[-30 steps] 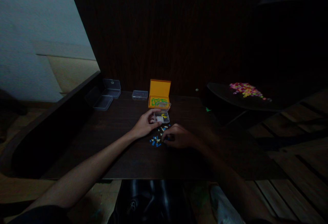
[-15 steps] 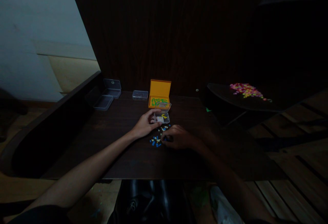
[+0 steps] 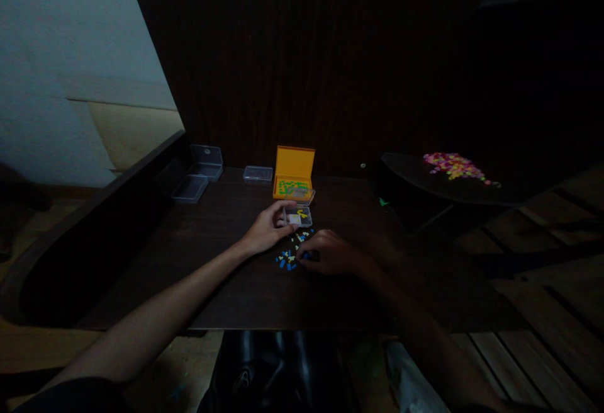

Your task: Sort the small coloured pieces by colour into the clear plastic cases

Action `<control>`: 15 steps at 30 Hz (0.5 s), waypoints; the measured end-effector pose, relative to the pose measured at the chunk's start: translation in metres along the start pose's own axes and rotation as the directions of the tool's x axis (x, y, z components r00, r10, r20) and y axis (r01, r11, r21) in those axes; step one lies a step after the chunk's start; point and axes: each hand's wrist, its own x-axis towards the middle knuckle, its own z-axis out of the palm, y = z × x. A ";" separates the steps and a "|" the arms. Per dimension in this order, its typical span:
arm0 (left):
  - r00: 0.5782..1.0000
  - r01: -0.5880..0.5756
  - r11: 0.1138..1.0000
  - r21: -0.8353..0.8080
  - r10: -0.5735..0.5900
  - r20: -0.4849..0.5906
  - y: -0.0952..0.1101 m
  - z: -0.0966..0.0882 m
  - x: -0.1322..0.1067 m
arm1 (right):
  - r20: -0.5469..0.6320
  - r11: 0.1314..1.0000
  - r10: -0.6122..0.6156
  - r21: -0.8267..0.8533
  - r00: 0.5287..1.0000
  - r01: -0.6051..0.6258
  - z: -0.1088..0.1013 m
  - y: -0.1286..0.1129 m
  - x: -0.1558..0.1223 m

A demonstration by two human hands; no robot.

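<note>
One clear hinged box (image 3: 306,222), long axis left to right, lid raised on the far side, lies before one orange case (image 3: 295,162), gripped by the part-closed left hand (image 3: 268,230). Right hand (image 3: 329,252): fingers curled at numerous blue and cream pieces (image 3: 282,264); hold cannot be determined. Other clear boxes (image 3: 258,175): three.

The left-hand grip (image 3: 270,229) holds an open clear box (image 3: 307,224) on the bench (image 3: 226,299). The right-hand grip (image 3: 328,252) is beside loose blue and cream pieces (image 3: 289,267). An open yellow box (image 3: 295,162) behind contains green pieces (image 3: 285,186).
</note>
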 end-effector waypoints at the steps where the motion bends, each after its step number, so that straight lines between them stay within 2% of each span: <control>1: 1.000 -0.001 1.000 0.004 0.001 -0.002 0.000 0.000 0.000 | 0.005 1.000 0.000 0.001 1.000 0.000 0.000 -0.001 0.001; 10: 1.000 -0.005 1.000 -0.014 0.005 -0.001 0.000 0.001 -0.001 | 0.037 0.998 0.047 -0.038 0.998 -0.045 0.001 -0.002 0.003; 15: 1.000 -0.009 1.000 -0.018 0.009 0.009 -0.002 0.001 0.000 | 0.026 1.000 0.025 -0.005 0.999 -0.025 0.002 0.001 0.004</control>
